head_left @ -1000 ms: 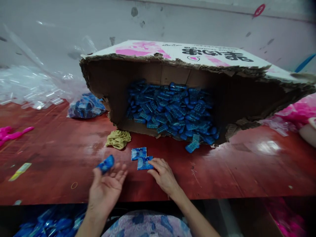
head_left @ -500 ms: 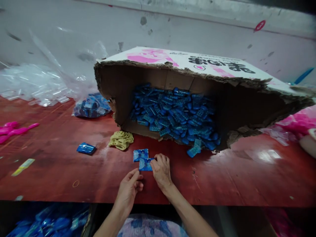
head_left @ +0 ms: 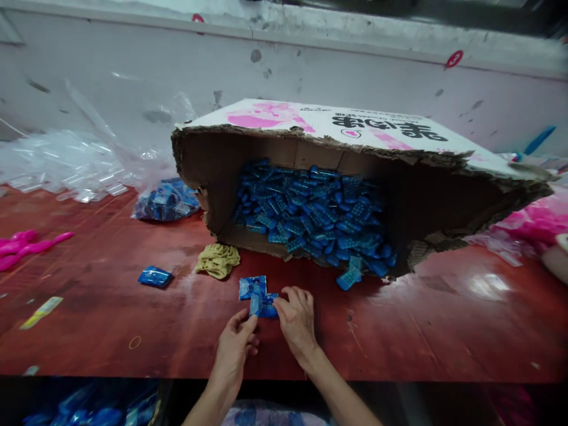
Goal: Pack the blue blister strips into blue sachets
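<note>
A small blue printed card (head_left: 268, 307) lies on the red table, its left part turned up and over as a paler blue flap. My left hand (head_left: 236, 343) pinches this flap at its lower end between thumb and finger. At the card's right edge, the fingertips of my right hand (head_left: 297, 319) are closed on it. Another blue printed card (head_left: 249, 286) lies flat just behind, partly overlapped by the flap. Further left rests a shiny blue packet (head_left: 155, 277), apart from both hands. A crumpled yellow-green cloth (head_left: 217, 260) sits behind the cards.
A torn cardboard box (head_left: 293, 248) lies on its side, holding many blue wrapped pieces (head_left: 315, 213). Clear bags (head_left: 80, 165) and a bag of blue packets (head_left: 166, 200) stand back left. Pink items (head_left: 26, 244) are at left, a rubber band (head_left: 135, 342) near the front edge.
The front card's left part has been lifted and folded over by my left hand. My right hand still holds its right edge. The view has tilted up slightly.
</note>
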Available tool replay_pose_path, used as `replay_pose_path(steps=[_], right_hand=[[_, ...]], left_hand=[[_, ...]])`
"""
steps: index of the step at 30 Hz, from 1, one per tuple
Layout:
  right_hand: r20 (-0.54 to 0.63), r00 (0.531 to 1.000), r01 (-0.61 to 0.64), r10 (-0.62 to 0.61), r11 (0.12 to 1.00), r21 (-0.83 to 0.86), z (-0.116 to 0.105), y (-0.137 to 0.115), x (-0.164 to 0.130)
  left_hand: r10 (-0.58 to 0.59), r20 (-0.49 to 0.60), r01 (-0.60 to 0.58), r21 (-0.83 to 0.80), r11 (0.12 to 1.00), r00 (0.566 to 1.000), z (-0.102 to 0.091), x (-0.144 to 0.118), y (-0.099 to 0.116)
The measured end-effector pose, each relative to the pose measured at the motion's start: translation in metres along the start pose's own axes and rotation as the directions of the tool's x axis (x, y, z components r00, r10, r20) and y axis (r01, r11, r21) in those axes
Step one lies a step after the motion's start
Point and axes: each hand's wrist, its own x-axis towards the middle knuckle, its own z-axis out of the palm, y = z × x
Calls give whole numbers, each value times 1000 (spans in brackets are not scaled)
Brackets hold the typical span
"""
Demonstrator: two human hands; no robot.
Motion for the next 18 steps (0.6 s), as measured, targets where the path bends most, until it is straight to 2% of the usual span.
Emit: replay_pose_path(steps=[5,9,12,13,14,16,17,18], right_hand=[[-44,999,32,-27,992,118,-23,-9,-13],[-36,997,-58,68,972,228,-25,-11,-18],[-3,989,-136,148,915,379,-22,-11,-17],[20,976,-200,216,858,473,-20,-11,-15],[74,952,-282,296,761,584,-18,-11,-13],[275,876,-448,397,456,769,-14,-10,-9],[375,840,-504,393,307,807,-11,-9,-7],[447,814,-540,372,200,817,-8,-8,-5]], left_hand=[[-34,132,31,27,999,991,9,-1,0],[-21,200,32,-50,998,980,12,-3,0],[11,174,-3,-43,999,985,12,-1,-1],[16,152,-9,-46,999,988,13,0,-1],[14,133,-7,-54,999,991,14,1,-1],[-6,119,15,-71,997,993,16,3,-1],[-17,117,26,-73,997,993,18,4,-2],[-22,109,30,-74,997,994,19,5,-3]])
